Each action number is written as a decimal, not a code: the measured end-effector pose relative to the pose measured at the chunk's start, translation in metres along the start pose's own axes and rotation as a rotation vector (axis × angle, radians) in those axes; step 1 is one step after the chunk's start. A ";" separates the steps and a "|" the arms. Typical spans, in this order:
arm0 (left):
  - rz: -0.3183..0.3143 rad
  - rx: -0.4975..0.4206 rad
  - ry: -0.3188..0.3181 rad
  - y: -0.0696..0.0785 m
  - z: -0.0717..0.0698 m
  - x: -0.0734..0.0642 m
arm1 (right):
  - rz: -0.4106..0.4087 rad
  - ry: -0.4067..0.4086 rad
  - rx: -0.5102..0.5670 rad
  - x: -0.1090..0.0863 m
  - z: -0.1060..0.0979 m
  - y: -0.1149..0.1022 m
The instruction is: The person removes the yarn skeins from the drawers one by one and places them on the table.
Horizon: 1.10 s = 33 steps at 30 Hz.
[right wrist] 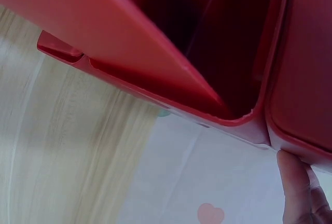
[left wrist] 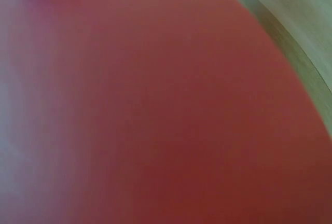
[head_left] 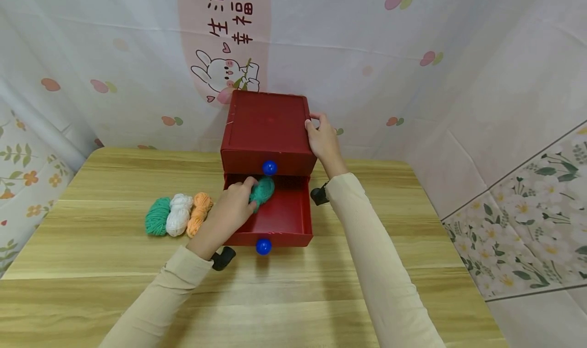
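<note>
A red two-drawer cabinet (head_left: 270,121) stands at the back of the table, its lower drawer (head_left: 279,220) pulled out. Over the inside of that drawer, my left hand (head_left: 233,203) holds a small skein of green yarn (head_left: 263,191) by its fingers and thumb. My right hand (head_left: 323,138) grips the cabinet's right edge near the back corner; in the right wrist view a finger (right wrist: 295,182) touches the red side. Blurred red plastic (left wrist: 155,99) fills most of the left wrist view, and neither the left hand nor the yarn shows there.
Left of the drawer lie a green skein (head_left: 157,216), a white skein (head_left: 179,214) and an orange skein (head_left: 199,213), side by side on the wooden table (head_left: 101,246). Blue round knobs (head_left: 263,246) stick out from both drawer fronts. A printed curtain (head_left: 357,57) hangs behind the cabinet.
</note>
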State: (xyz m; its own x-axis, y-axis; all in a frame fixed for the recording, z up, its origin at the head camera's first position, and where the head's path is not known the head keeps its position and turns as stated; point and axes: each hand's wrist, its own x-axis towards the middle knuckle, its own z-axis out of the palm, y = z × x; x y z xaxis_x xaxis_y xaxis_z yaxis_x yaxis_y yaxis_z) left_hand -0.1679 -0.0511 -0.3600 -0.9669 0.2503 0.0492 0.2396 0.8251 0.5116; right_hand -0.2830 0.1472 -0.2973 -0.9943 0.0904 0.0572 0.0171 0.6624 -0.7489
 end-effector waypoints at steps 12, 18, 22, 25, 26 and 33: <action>0.004 -0.216 0.036 0.004 -0.015 -0.015 | -0.003 0.001 0.006 0.000 0.001 0.000; 0.033 -0.267 0.092 0.000 -0.031 -0.034 | 0.000 -0.005 0.006 -0.001 0.001 0.000; 0.025 -0.244 0.146 -0.010 -0.043 -0.049 | -0.002 -0.007 0.016 -0.001 0.001 -0.001; 0.022 -0.250 0.190 -0.018 -0.052 -0.059 | -0.004 -0.010 0.018 -0.001 0.000 -0.001; 0.023 -0.257 0.208 -0.022 -0.055 -0.063 | -0.005 -0.009 0.014 -0.002 0.000 -0.001; -0.016 -0.254 0.321 -0.055 -0.075 -0.085 | -0.001 -0.012 0.011 -0.001 0.000 -0.001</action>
State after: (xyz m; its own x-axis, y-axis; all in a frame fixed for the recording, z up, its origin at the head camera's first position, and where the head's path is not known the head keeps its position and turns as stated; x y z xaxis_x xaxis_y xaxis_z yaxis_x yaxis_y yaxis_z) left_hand -0.1055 -0.1555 -0.3275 -0.9581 0.0349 0.2842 0.2342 0.6664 0.7079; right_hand -0.2819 0.1467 -0.2969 -0.9955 0.0804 0.0503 0.0147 0.6543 -0.7561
